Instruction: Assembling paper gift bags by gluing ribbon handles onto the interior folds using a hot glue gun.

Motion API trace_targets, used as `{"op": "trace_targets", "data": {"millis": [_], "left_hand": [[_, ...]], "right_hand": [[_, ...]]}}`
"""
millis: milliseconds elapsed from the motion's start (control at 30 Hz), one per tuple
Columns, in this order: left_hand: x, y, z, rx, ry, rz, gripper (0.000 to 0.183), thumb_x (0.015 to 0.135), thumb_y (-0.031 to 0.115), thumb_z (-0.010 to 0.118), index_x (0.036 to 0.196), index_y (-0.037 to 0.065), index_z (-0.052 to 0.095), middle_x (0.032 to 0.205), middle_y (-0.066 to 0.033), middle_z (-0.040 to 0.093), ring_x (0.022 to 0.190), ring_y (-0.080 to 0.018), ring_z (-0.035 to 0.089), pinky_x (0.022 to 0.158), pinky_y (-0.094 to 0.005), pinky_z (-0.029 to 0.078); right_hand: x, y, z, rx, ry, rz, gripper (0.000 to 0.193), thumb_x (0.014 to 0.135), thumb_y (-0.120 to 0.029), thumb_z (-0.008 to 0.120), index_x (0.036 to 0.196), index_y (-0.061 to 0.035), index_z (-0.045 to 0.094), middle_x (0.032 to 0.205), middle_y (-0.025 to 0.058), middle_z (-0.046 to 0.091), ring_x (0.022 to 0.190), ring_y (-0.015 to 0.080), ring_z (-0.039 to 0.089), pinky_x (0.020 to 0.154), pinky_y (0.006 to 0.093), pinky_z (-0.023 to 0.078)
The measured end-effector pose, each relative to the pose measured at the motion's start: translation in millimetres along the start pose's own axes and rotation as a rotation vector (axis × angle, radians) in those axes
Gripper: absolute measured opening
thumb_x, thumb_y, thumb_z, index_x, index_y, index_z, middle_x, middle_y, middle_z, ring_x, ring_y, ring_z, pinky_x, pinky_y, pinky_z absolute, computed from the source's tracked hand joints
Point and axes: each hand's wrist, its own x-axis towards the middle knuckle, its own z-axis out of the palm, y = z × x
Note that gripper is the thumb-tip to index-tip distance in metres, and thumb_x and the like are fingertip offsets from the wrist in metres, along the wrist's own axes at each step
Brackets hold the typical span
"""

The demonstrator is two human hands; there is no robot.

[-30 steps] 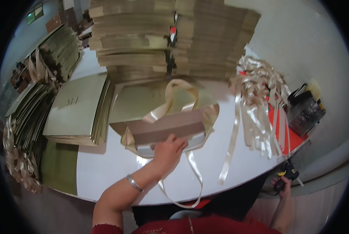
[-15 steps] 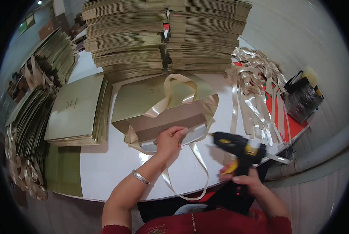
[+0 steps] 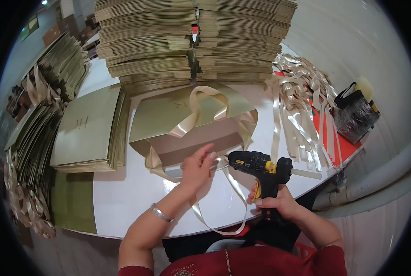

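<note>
An olive-gold paper bag (image 3: 168, 110) lies on its side, its mouth toward me and a satin ribbon handle (image 3: 204, 89) looping over its upper panel. At the near rim, my left hand (image 3: 196, 170) is closed, with the end of a second ribbon (image 3: 235, 184) at its thumb; the grip is partly hidden. This ribbon hangs in a loop toward the table's front edge. My right hand (image 3: 279, 201) grips a black and yellow glue gun (image 3: 256, 165), fingers at its yellow trigger. The nozzle is close to the left thumb, at the ribbon end. A glue stick (image 3: 306, 174) protrudes behind the gun.
Tall stacks of flat folded bags (image 3: 145, 46) stand at the back of the white table (image 3: 122, 202). More bags (image 3: 86, 124) lie at left, beside handled bags (image 3: 31, 142). Loose ribbons (image 3: 299, 115) cover a red sheet (image 3: 345, 149) at right, near a black plastic-wrapped container (image 3: 357, 117).
The glue gun in my right hand has moved left and slightly up, bringing its nozzle to the bag's near rim. My left index finger has lifted and straightened somewhat.
</note>
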Motion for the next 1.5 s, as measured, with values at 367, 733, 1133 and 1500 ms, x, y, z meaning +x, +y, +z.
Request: {"op": "trace_targets", "data": {"millis": [367,733,1133,1500], "left_hand": [[-63,-2,-103,1.188,0.071,0.741,0.015,0.068,0.000,0.069,0.081,0.007,0.063,0.083,-0.0060,0.064,0.065,-0.0234,0.064,0.055,-0.0328,0.053],[-62,-20,-106,1.058,0.101,0.761,0.014,0.068,0.002,0.068,0.078,0.007,0.061,0.080,-0.0046,0.062,0.065,-0.0222,0.063,0.054,-0.0327,0.051],[-65,-21,-102,0.975,0.132,0.835,0.018,0.065,0.003,0.067,0.081,0.008,0.061,0.081,-0.0039,0.060,0.065,-0.0208,0.062,0.053,-0.0315,0.050],[-73,-22,-96,0.985,0.061,0.833,0.015,0.068,0.007,0.064,0.081,0.007,0.058,0.077,-0.0037,0.053,0.066,-0.0190,0.059,0.054,-0.0306,0.049]], "right_hand": [[16,1,18,-0.199,-0.165,-0.059,0.040,0.074,-0.006,0.074,0.109,-0.0004,0.056,0.094,0.0063,0.063,0.086,0.0142,0.062,0.076,0.0293,0.051],[31,0,63,-0.124,-0.225,0.178,0.031,0.076,-0.003,0.071,0.104,0.0003,0.057,0.093,0.0083,0.063,0.087,0.0190,0.064,0.078,0.0323,0.052],[48,-15,65,-0.143,-0.227,0.087,0.048,0.072,-0.004,0.073,0.115,0.0033,0.054,0.104,0.0125,0.065,0.098,0.0231,0.064,0.090,0.0350,0.050],[83,6,90,-0.069,-0.229,0.133,0.037,0.079,-0.008,0.068,0.111,0.0055,0.055,0.098,0.0159,0.066,0.092,0.0278,0.066,0.083,0.0374,0.054]]}}
